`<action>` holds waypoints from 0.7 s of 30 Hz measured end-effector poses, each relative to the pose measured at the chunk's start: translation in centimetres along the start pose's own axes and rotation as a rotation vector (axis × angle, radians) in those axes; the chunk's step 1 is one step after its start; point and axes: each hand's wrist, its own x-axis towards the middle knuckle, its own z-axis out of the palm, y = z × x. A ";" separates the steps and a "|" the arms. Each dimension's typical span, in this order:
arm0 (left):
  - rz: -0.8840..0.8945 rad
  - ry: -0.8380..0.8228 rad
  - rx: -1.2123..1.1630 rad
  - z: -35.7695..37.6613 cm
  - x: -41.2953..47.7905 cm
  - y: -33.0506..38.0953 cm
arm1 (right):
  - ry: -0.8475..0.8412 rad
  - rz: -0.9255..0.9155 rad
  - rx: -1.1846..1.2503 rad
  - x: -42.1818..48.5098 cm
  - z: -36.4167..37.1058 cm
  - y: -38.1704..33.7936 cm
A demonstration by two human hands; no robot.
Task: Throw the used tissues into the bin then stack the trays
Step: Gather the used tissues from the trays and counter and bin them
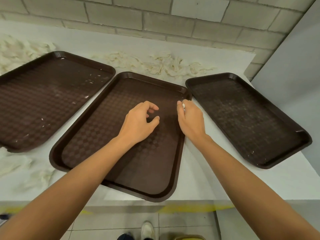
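Three dark brown trays lie side by side on a white counter: a left tray [22, 108] with small white tissue scraps on it, a middle tray [97, 135] and a right tray [259, 129]. My left hand [138, 123] hovers over the middle tray, fingers loosely curled, holding nothing. My right hand [190, 118] is at the middle tray's far right corner and pinches a small white tissue bit [183, 105]. Crumpled tissues [161, 64] lie on the counter behind the trays. No bin is clearly in view.
More crumpled tissues sit at the counter's far left [19, 51] and near left [20, 167]. A brick wall [155, 19] backs the counter, and a grey panel [294, 70] closes its right side. Below the counter edge are floor tiles and a shoe [147, 229].
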 end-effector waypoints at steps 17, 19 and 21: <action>0.021 0.113 0.123 -13.2 -14.5 -7.8 | -0.160 -0.113 0.187 -10.8 5.5 -14.9; 0.039 0.139 0.216 -14.1 -16.1 -9.3 | -0.154 -0.101 0.209 -12.2 6.1 -16.2; 0.042 0.160 0.295 -14.5 -17.5 -10.8 | -0.143 -0.081 0.240 -13.4 6.4 -17.1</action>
